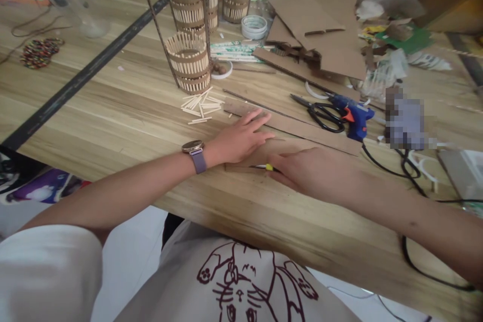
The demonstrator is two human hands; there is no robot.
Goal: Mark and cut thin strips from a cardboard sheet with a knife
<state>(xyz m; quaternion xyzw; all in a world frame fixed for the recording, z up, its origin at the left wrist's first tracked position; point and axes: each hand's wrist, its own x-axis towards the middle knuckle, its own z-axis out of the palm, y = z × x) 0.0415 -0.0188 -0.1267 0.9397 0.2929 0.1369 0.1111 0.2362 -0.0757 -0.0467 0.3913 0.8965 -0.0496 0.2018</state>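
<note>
Cluttered craft counter, wood top. Left hand spread flat, pressing down a cardboard strip near the counter's front edge. Right hand closed around a yellow-tipped tool, tip touching the strip's near edge; looks like a cutter or pen, can't tell which. Whether any cut or line is made: hidden under the hands. Judged early in this strip. Stick-and-cardboard baskets stand finished toward the back edge; loose sticks, scissors, glue gun lie beside.
</note>
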